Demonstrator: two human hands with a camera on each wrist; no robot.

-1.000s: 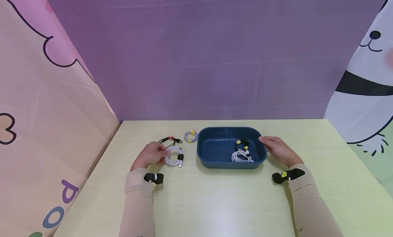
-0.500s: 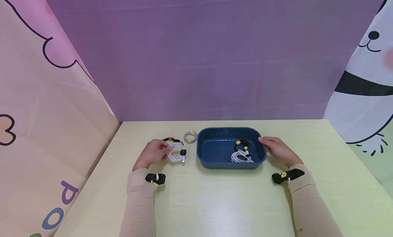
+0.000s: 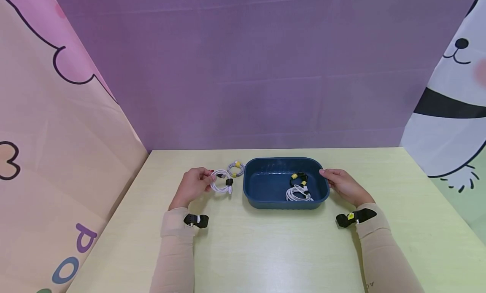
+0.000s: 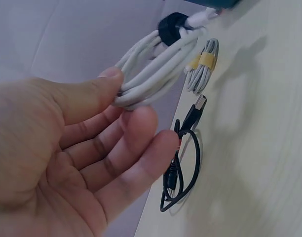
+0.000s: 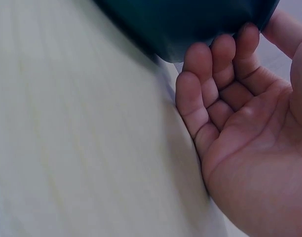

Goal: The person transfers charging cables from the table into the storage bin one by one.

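My left hand (image 3: 193,184) pinches a coiled white cable (image 4: 161,69) between thumb and fingers, lifted above the table. A black strap binds that coil, and a plug hangs from it. Below it on the table lies a black USB cable (image 4: 190,148) with a red tie, mostly hidden in the head view. My right hand (image 3: 347,185) grips the right end of a dark blue plastic bin (image 3: 265,203), thumb at the rim and fingers against the outside wall. Inside the bin, toward its right, are a white cable coil (image 3: 298,194) and a black cable coil (image 3: 303,177) with yellow ties.
A pale grey cable coil (image 3: 236,169) with yellow ties lies just left of the bin, close behind the lifted coil. Purple cloth (image 3: 243,73) stands along the table's back edge. Printed cloth hangs on both sides. The light wooden table (image 3: 265,246) stretches toward me.
My left hand has lifted the white cable coil off the table and carried it right and away from me, toward the bin. The right hand and the bin have stayed in place.
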